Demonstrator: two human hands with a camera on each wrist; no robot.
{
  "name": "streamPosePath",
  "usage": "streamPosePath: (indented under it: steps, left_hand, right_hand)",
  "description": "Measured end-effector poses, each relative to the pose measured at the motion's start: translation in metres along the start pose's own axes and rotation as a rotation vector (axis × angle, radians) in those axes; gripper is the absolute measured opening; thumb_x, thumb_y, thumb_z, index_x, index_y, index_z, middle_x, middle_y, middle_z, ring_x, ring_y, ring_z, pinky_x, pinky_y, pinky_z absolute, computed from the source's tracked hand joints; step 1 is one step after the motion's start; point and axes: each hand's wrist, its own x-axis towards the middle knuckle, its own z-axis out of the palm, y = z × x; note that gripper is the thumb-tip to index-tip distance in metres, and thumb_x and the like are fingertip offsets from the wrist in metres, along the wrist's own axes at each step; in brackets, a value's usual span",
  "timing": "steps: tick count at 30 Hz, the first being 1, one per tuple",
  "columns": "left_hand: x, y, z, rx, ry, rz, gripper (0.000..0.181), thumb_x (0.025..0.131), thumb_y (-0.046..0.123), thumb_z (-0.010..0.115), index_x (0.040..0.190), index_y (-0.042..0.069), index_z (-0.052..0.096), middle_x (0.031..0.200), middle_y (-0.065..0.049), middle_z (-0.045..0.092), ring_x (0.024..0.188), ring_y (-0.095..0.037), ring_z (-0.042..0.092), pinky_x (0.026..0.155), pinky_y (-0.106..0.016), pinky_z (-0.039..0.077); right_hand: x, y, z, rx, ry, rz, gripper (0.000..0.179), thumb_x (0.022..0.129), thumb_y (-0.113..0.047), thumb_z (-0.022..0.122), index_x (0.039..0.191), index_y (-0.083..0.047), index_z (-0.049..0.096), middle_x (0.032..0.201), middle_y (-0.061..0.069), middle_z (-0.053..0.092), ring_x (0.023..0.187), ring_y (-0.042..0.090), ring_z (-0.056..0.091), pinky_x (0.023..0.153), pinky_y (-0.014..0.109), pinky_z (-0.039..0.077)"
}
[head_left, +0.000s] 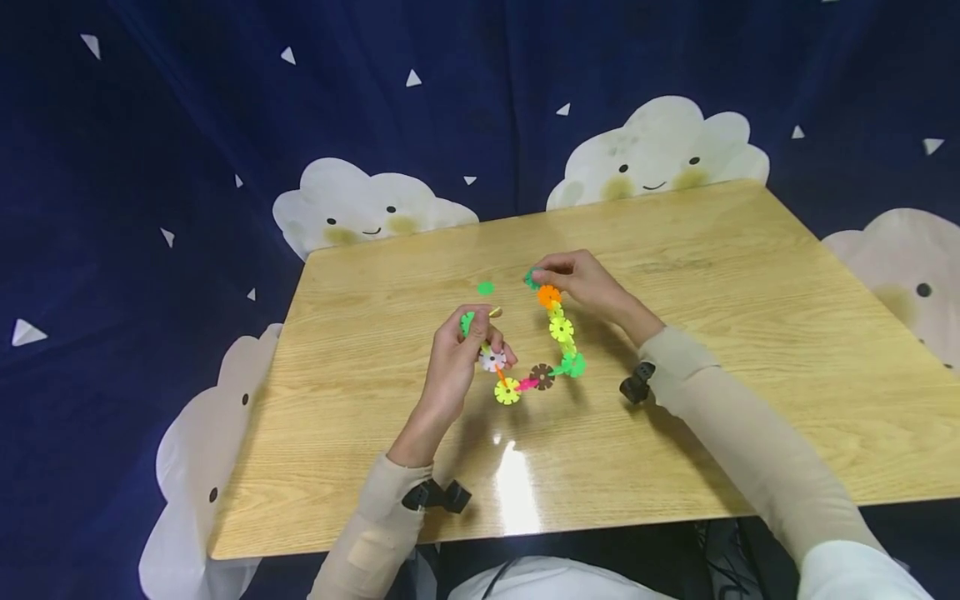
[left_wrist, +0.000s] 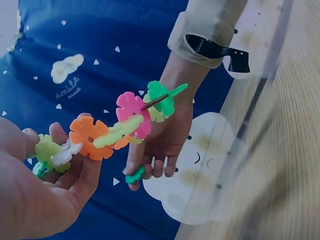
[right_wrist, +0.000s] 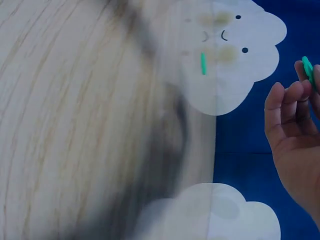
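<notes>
A chain of interlocking notched plastic discs (head_left: 561,328) in yellow, orange, green, brown, pink and white curves between the two hands, raised off the table. My left hand (head_left: 452,367) holds its left end, with a green disc (head_left: 467,322) between thumb and fingers and a white disc (head_left: 492,359) near the fingertips. The right hand (head_left: 588,283) pinches a teal-green disc (right_wrist: 308,70) between thumb and index finger. Just below that disc, in the head view, is the chain's orange disc (head_left: 549,296); whether the two are joined I cannot tell.
A loose green disc (head_left: 486,287) lies on the wooden table (head_left: 360,333) beyond the left hand. Behind the table hangs a dark blue cloth (head_left: 450,50) with white clouds and triangles. Each wrist wears a small black camera (head_left: 637,382).
</notes>
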Motion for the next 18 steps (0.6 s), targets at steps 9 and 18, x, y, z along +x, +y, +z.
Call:
streamPosePath:
  steps: [9,18]
  left_hand:
    - [0.0,-0.002,0.001,-0.008,-0.002,-0.01,0.047,0.101,0.045,0.044,0.125,0.005,0.05,0.069,-0.005,0.056,0.068,-0.022,0.069,0.065,-0.031,0.057]
    - [0.0,-0.002,0.002,0.0,-0.003,-0.023,0.05,0.102,0.042,0.043,0.127,0.0,0.049,0.068,-0.005,0.056,0.067,-0.022,0.069,0.067,-0.03,0.056]
  right_hand:
    - [-0.017,-0.045,0.001,0.083,-0.013,-0.082,0.027,0.099,-0.02,0.058,0.115,0.0,0.068,0.108,0.009,0.07,0.086,0.028,0.059,0.077,0.028,0.053]
    - [-0.031,-0.079,0.012,0.091,0.032,-0.171,0.014,0.091,-0.012,0.069,0.1,-0.001,0.07,0.09,0.012,0.069,0.079,0.023,0.063,0.075,0.028,0.053]
